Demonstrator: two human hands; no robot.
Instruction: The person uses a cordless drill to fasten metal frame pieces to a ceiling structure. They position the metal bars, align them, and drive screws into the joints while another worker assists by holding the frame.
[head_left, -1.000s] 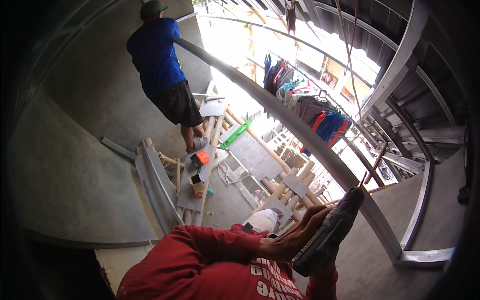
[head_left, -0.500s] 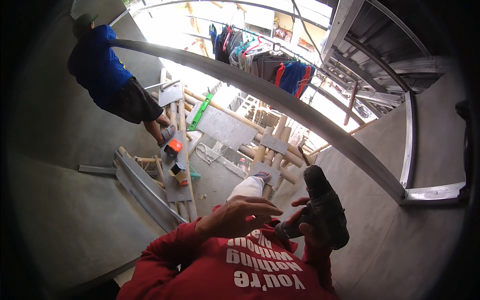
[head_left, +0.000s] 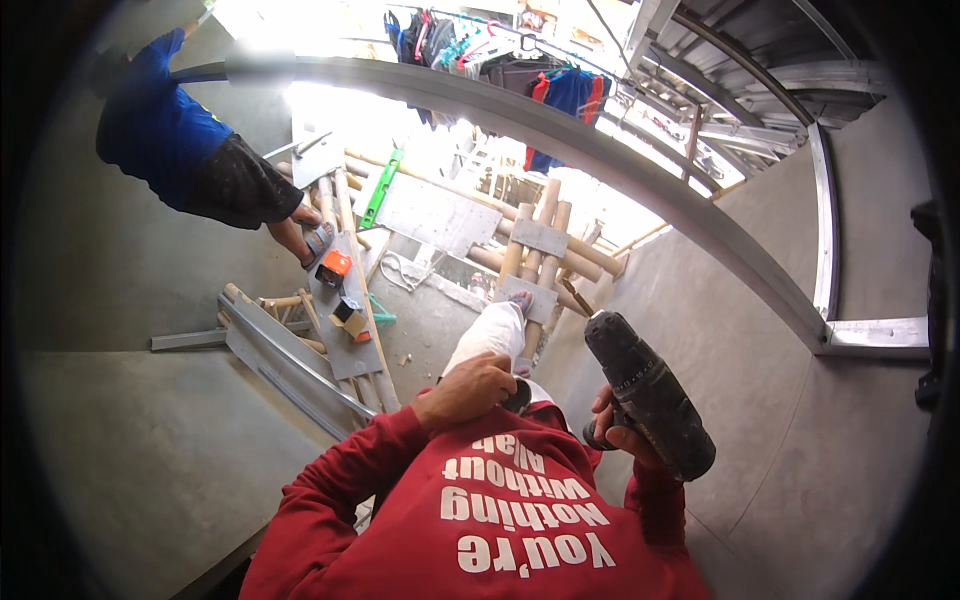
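My right hand [head_left: 628, 432], to the right of my body, grips a black cordless drill [head_left: 652, 395] by its handle. The drill tilts up and to the left, and a long bit [head_left: 574, 297] sticks out of its chuck, touching nothing. At my waist, my left hand [head_left: 468, 390] is closed, its back turned up and its fingertips hidden. Beside those fingers is a dark rounded thing [head_left: 518, 396] at the waist; its kind is unclear. A long grey metal channel [head_left: 600, 150] runs across the view beyond both hands.
At the left a person in a blue shirt [head_left: 165, 130] stands on planks over bamboo poles. A green spirit level [head_left: 382, 188], an orange-black tool [head_left: 333, 267] and an open small box [head_left: 350, 318] lie on the scaffold. Metal profiles [head_left: 285, 350] lean nearby; clothes hang [head_left: 565, 105] beyond.
My left hand has dropped from in front of my chest to my waist, its fingers curling. The drill has swung, its tip moving left. The view has shifted.
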